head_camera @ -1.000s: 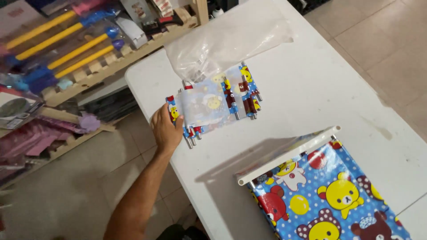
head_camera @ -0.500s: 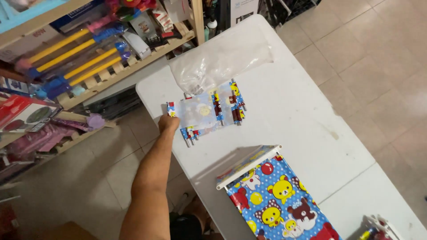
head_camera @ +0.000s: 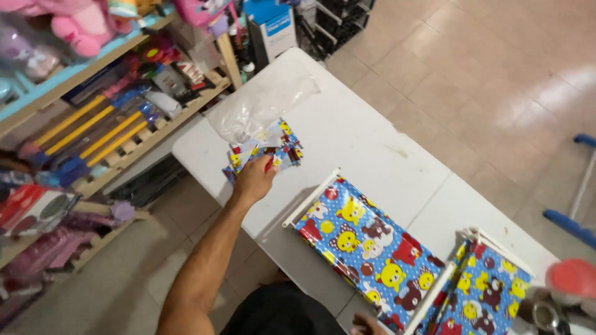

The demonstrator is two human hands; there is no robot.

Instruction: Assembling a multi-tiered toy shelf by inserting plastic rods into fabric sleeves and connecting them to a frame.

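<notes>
My left hand (head_camera: 253, 181) reaches out over the white table (head_camera: 372, 130) and grips the near edge of a small stack of blue cartoon-print packets (head_camera: 280, 141). A crumpled clear plastic bag (head_camera: 257, 105) lies partly over the far side of that stack. A wide cartoon-print sheet on a white rod (head_camera: 366, 248) lies nearer to me. A second such sheet (head_camera: 487, 291) sits to its right. Only the fingertips of my right hand (head_camera: 366, 324) show at the bottom edge, beside the first sheet.
Wooden shelves (head_camera: 124, 133) on the left hold yellow-and-blue sticks, plush toys and boxed goods. A blurred red-capped object (head_camera: 574, 279) is at the bottom right. Tiled floor (head_camera: 484, 80) lies beyond the table, with a blue frame (head_camera: 568, 223) at the right edge.
My left hand has shifted from the stack's left end to its near edge. The view has swung right, bringing the second sheet and my right fingertips into sight.
</notes>
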